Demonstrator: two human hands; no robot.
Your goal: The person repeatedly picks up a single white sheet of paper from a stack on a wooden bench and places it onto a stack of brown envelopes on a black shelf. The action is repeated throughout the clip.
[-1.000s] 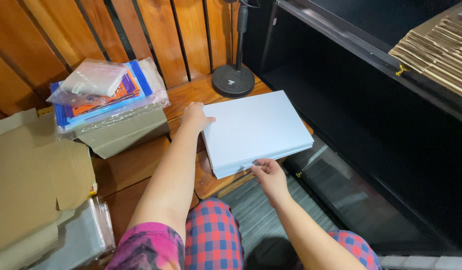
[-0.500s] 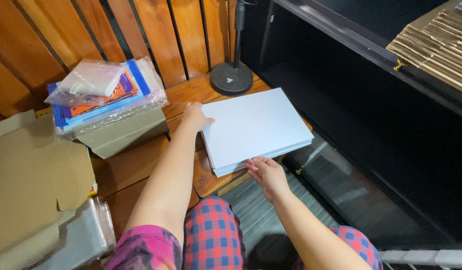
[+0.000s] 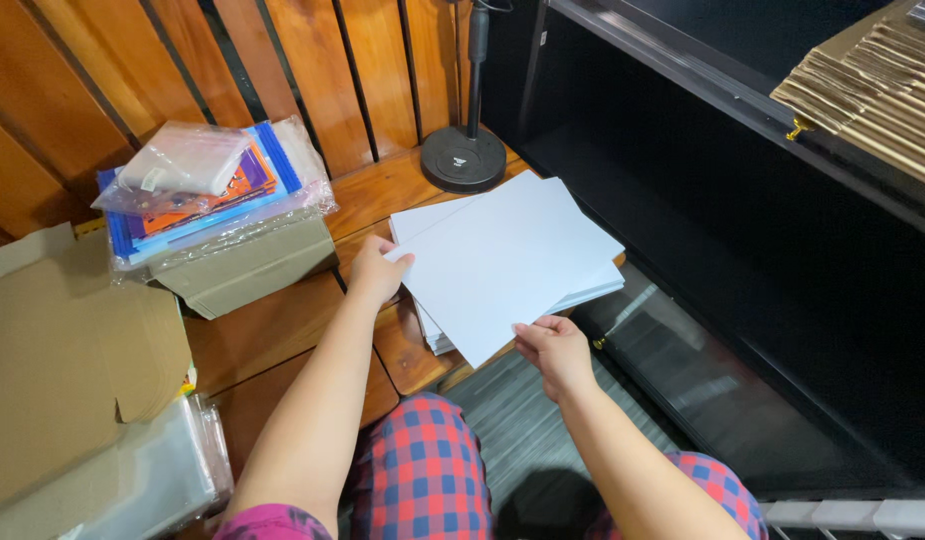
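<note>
Both hands grip one white sheet of paper (image 3: 502, 262), lifted slightly and turned askew above a stack of white paper (image 3: 437, 335). The left hand (image 3: 377, 275) pinches the sheet's left corner, fingers closed on its edge; the right hand (image 3: 552, 345) clamps the near edge between thumb and fingers. The two hands are set well apart across the sheet. The stack lies on a wooden slatted bench (image 3: 272, 330), near its front right corner, with its near corner overhanging the bench's front edge. Just behind the stack stands the round black base of a stand (image 3: 463, 160), its thin pole rising out of view. To the right, close to the paper, a black cabinet (image 3: 782, 330) opens dark and deep, leaving little room on that side. On its top shelf sits a row of flat brown cardboard pieces (image 3: 872, 85). To the left, a clear plastic bag of colourful packets (image 3: 197, 185) rests on a folded cardboard box (image 3: 247, 270). Nearer, flattened cardboard (image 3: 62, 350) lies over clear plastic sleeves (image 3: 152, 480). Checked trousers (image 3: 422, 480) show below.
</note>
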